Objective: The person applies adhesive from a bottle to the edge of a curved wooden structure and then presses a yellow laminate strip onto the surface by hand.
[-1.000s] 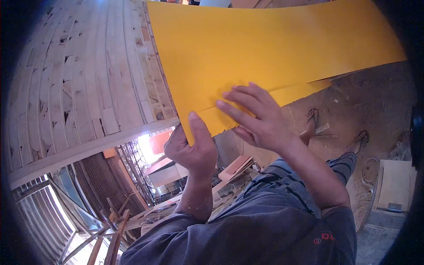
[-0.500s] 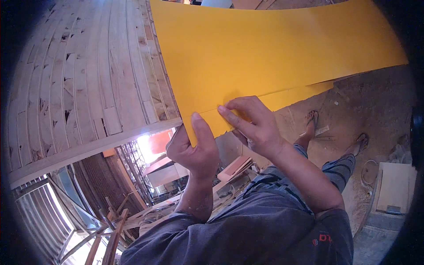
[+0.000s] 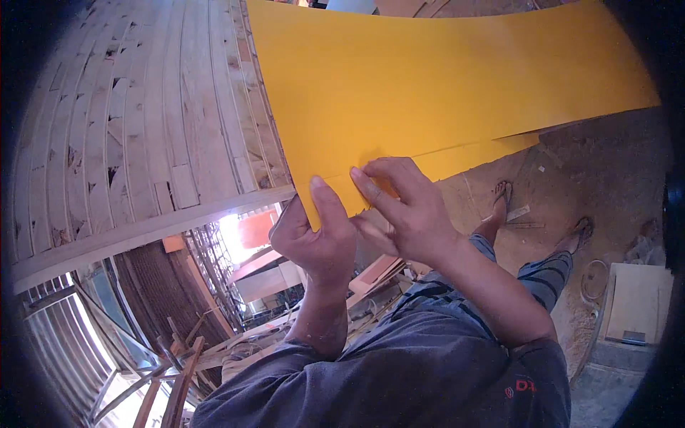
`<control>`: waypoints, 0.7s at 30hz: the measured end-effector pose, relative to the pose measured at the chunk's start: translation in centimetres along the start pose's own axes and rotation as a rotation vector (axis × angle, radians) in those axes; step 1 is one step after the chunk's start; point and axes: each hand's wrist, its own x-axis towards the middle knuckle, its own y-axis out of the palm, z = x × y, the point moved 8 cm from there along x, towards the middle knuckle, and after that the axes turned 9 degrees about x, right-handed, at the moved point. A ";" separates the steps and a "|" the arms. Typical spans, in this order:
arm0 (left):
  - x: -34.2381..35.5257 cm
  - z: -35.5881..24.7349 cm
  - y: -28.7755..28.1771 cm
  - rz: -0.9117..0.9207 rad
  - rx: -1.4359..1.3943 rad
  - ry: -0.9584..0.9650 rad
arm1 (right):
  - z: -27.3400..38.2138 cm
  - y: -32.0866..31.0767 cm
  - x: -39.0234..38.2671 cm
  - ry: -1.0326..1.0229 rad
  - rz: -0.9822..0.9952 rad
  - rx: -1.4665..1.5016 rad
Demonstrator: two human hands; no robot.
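A large yellow sheet point(image 3: 442, 78) lies over the right side of the curved slatted wooden panel point(image 3: 143, 107), with a thin line running along its near strip. My left hand point(image 3: 314, 235) grips that sheet at its near-left corner, thumb on top and fingers curled behind the edge. Just right of it, my right hand point(image 3: 407, 214) is closed at the near edge, bent fingertips pressing on the line and thumb low by the ragged edge; whether the thumb touches underneath I cannot tell.
Below the panel are loose boards point(image 3: 374, 274), wooden framing point(image 3: 182, 385) and corrugated metal point(image 3: 53, 339). A dirt-covered floor point(image 3: 542, 192) surrounds my sandalled feet. At the lower right stands a pale board point(image 3: 635, 299) on a grey base.
My right hand has come down from just above the sheet onto the line, fingertips now bent against it beside my left hand. The left hand keeps its grip on the corner.
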 end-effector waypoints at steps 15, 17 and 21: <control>-0.3 1.1 -0.3 0.113 -0.028 -0.047 | 1.6 0.2 1.8 -0.012 0.243 -0.110; -0.5 1.2 -0.3 0.116 -0.097 -0.064 | 1.4 0.1 1.7 -0.001 0.241 -0.113; -1.5 4.2 -1.9 0.072 -0.164 -0.164 | 1.4 0.2 1.5 0.074 0.272 -0.035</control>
